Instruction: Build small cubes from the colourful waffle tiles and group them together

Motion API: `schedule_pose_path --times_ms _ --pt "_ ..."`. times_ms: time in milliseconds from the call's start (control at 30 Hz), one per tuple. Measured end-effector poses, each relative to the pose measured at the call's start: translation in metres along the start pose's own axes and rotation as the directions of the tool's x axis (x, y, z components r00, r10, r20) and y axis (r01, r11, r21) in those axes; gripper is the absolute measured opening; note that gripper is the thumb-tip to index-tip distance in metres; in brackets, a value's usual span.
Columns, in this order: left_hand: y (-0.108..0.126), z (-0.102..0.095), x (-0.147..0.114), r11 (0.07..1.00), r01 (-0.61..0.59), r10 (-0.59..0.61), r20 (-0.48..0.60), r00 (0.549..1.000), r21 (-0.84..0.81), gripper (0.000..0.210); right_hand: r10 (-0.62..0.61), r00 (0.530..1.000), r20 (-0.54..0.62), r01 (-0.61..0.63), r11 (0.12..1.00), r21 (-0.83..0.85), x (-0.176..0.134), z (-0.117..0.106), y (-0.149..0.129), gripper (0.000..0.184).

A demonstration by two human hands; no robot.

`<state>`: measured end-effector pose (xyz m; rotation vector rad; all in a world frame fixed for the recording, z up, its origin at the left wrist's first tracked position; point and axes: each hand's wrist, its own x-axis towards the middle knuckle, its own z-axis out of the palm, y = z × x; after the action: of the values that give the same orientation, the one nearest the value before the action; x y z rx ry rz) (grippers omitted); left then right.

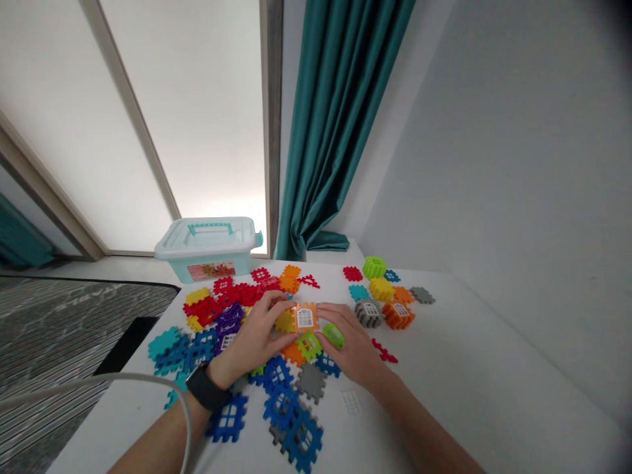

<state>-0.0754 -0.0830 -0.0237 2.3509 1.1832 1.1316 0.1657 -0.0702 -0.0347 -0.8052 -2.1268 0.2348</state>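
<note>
An orange interlocking tile with a white window insert (305,317) is held upright between my two hands. My left hand (263,328), with a dark watch on its wrist, pinches the tile's left edge between fingers and thumb. On the opposite edge my right hand (349,339) has its fingertips closed. A bright green piece (332,334) shows inside the curl of the right hand; I cannot tell whether it is gripped. Just below lies a green tile (309,346), near an orange tile (293,354) and a grey tile (311,382).
Blue tiles (296,428) spread toward the front, with red tiles (247,293) and purple tiles (229,321) at left. At right stand a grey stack (368,314), an orange stack (399,316) and a yellow stack (382,289). A lidded box (210,247) sits behind. A pale cable (123,377) crosses lower left.
</note>
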Motion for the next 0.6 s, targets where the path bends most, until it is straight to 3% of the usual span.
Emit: schedule_pose_path --times_ms 300,600 --pt "0.0015 0.001 0.0004 1.0 0.011 -0.011 0.007 1.0 -0.015 0.043 -0.047 0.998 -0.045 0.047 0.999 0.004 0.0028 -0.0012 -0.0007 0.026" --pt "0.0005 -0.0013 0.0002 1.0 0.012 -0.012 -0.023 1.0 0.004 0.04 -0.006 0.996 -0.094 0.008 1.0 0.023 0.0043 -0.0014 -0.0059 0.022"
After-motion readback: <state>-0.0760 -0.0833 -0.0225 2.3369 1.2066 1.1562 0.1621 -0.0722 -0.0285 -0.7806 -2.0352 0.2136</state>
